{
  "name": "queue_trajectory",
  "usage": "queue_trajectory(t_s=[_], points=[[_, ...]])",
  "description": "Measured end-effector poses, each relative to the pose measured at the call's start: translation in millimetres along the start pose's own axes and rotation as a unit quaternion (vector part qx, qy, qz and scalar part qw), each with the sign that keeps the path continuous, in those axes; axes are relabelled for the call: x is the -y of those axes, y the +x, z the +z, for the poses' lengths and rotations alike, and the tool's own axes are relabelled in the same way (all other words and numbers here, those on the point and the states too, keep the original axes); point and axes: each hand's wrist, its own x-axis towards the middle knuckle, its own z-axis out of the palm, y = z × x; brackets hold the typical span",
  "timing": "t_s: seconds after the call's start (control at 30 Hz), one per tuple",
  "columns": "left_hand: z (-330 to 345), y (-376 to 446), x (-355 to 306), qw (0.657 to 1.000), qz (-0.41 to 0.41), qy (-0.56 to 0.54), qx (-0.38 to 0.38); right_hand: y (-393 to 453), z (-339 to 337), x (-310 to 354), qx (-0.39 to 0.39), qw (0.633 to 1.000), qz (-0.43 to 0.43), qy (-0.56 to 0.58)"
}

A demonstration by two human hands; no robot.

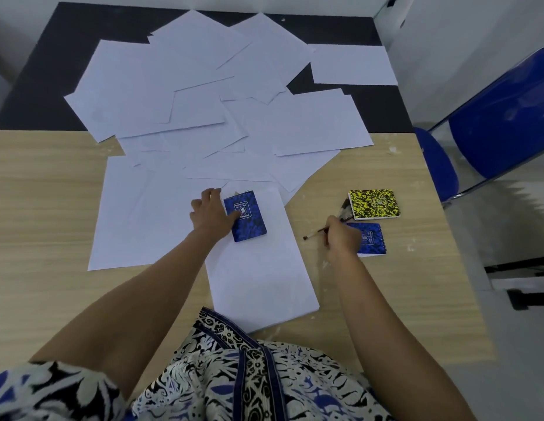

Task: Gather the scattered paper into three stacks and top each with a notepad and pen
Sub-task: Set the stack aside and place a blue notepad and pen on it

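Several white sheets (203, 95) lie scattered across the far and middle table. One neat paper stack (258, 268) sits near me, with a blue spiral notepad (248, 220) at its far end. My left hand (211, 212) grips that notepad's left edge, thumb on the cover. My right hand (342, 238) pinches a thin dark pen (314, 233) just above the bare table, right of the stack. A second blue notepad (371, 241) lies partly under my right hand. A yellow-and-black notepad (374, 204) lies beyond it, with other pens (345, 209) poking out at its left.
The wooden table (46, 208) meets a black table (52, 71) at the far side. A blue folding chair (501, 123) stands off the right edge. White walls close the far side. My patterned clothing fills the bottom.
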Motion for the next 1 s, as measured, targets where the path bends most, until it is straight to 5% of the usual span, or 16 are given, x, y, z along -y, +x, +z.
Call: queue_trajectory(t_s=[0.07,0.13,0.27,0.37,0.5,0.7,1.0], points=[[-2,6,1,0.998,-0.014,0.053,0.032,-19,8,-4,0.074,0.982,0.092,0.150],[-3,10,1,0.995,-0.006,0.081,0.049,-32,16,-13,0.129,0.967,0.124,0.180],[-5,16,-2,0.993,-0.003,0.099,0.064,-36,30,-23,0.154,0.983,-0.043,-0.089],[-10,22,-4,0.991,-0.009,0.103,0.089,-29,39,-23,0.153,0.917,-0.213,-0.299],[-13,27,-5,0.994,0.012,0.064,0.090,-17,51,-19,0.193,0.868,-0.249,-0.383],[-26,27,2,0.981,0.074,-0.085,0.157,-7,57,-15,0.202,0.860,-0.267,-0.385],[-41,19,4,0.971,0.141,-0.068,0.182,-20,49,-18,0.233,0.892,-0.280,-0.267]])
